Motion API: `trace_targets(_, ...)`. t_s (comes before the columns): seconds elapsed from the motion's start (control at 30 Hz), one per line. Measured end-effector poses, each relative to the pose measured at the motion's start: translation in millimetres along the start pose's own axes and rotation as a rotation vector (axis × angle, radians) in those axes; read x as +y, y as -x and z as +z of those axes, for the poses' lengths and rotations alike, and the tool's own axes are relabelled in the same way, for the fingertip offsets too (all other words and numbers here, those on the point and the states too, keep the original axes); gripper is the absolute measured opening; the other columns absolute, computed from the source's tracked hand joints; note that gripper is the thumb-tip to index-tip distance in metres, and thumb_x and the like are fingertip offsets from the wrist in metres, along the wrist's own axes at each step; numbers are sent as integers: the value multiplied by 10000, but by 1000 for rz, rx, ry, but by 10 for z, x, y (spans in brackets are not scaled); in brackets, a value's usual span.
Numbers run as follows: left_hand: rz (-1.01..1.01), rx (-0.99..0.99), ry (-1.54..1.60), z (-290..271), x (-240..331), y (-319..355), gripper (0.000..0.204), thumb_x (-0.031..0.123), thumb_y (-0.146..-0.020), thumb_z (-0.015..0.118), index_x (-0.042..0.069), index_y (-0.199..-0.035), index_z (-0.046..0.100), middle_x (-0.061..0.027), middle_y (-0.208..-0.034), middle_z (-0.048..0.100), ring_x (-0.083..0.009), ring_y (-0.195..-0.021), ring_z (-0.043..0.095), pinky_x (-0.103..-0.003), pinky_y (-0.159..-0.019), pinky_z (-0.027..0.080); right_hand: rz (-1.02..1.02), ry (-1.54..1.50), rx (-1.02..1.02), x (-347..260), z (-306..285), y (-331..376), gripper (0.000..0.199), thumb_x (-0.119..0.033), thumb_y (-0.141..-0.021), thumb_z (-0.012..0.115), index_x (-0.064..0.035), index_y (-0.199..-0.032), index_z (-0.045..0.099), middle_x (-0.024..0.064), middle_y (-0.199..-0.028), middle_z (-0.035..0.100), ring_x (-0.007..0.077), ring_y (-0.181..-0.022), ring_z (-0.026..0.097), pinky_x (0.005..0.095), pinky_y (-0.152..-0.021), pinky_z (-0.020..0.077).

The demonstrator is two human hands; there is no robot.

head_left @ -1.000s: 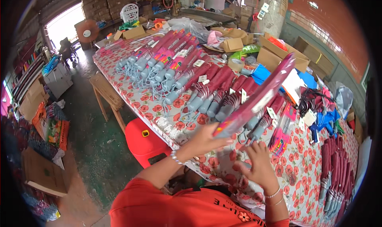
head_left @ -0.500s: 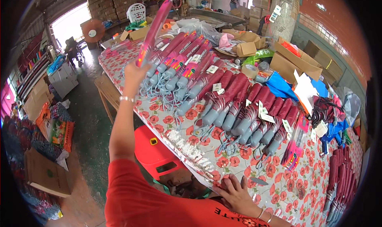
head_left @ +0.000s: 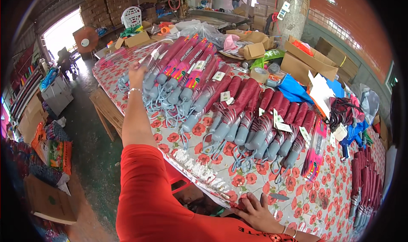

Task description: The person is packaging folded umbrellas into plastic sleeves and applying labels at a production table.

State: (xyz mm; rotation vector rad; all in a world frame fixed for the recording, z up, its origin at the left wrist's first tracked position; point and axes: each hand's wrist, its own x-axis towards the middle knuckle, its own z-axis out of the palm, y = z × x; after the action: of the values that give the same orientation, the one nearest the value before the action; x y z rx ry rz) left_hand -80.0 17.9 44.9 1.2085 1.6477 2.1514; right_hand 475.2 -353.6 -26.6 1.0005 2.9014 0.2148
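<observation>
At the far left end of a row of maroon folding umbrellas [head_left: 244, 95], my left hand [head_left: 136, 75] is closed over an umbrella in a clear sleeve. My hand hides much of that umbrella; a grey handle and cord show to its left. Close by lie several umbrellas in pink printed sleeves [head_left: 185, 63], their grey handles toward me. My right hand [head_left: 257, 214] rests open on the table's near edge, fingers spread, holding nothing. Just beyond its fingertips lies a flat grey blade-like piece [head_left: 279, 196]. Some maroon umbrellas carry white tags [head_left: 225, 96].
A flower-patterned cloth covers the table [head_left: 250, 180]. Flat pink sleeves [head_left: 315, 150] lie right of the row, and more umbrellas [head_left: 365, 182] at the far right. Behind are a tape roll [head_left: 259, 74], open cartons [head_left: 310, 61] and blue cloth [head_left: 295, 89]. A wooden bench [head_left: 104, 110] stands left.
My left hand has lowered the pink-sleeved umbrella from a raised, upright position to the row's left end. My right hand stays on the table. The view has shifted slightly.
</observation>
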Motion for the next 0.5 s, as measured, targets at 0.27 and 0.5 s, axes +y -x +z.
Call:
trace_targets(0.27, 19, 155, -448, 35, 170, 231, 415, 141, -721, 731, -23, -1084, 615, -113, -948, 656, -195, -799, 616, -284, -745, 497, 22, 32, -42, 12, -33, -8, 535, -267, -870, 544, -334, -1389, 428, 122, -1400, 296, 355, -1284, 297, 646, -945, 305)
trace_targets(0.5, 86, 82, -103, -5, -189, 7, 367, 117, -752, 709, -29, -1080, 630, -137, -968, 662, -213, -846, 627, -297, -780, 496, 17, 32, 2, 14, -1, -17, 530, -279, -861, 555, -334, -1377, 447, 121, -1381, 319, 353, -1277, 305, 646, -942, 309)
